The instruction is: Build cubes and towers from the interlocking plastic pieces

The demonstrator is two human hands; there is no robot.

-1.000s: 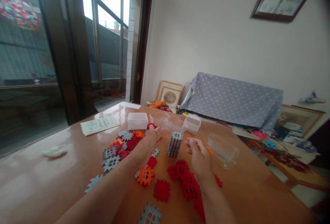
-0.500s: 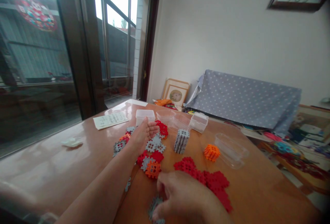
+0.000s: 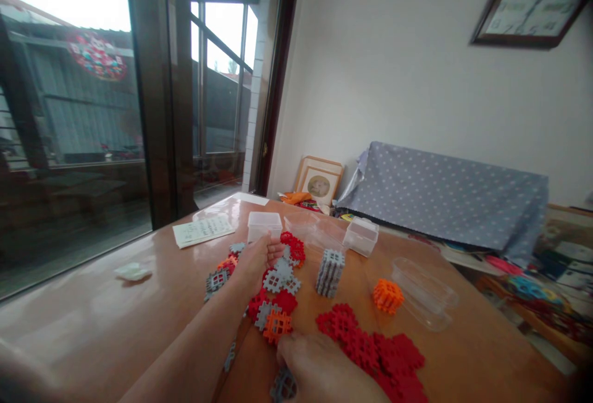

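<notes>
My left hand [image 3: 265,258] lies over the pile at the table's middle, fingers stretched out, holding nothing I can see. Around it are flat interlocking plastic squares: grey pieces [image 3: 273,280], red pieces [image 3: 293,248] and a dark grey piece [image 3: 217,279]. My right hand [image 3: 324,366] is low in front, fingers curled down beside an orange piece [image 3: 278,326]. A grey-blue piece [image 3: 283,386] lies against its left side, partly covered. What its fingertips grip, if anything, is hidden.
A grey stack [image 3: 330,273] and an orange stack [image 3: 388,296] stand right of the pile, behind spread red pieces [image 3: 370,347]. Clear plastic boxes [image 3: 360,236], an open clear case [image 3: 426,292], a written sheet [image 3: 204,232] and a crumpled wrapper [image 3: 133,271] lie about the table.
The camera view has tilted up slightly, so everything sits lower. My right hand has drawn lower beside the grey-blue piece, its thumb now out of sight. My left hand stays over the pile.
</notes>
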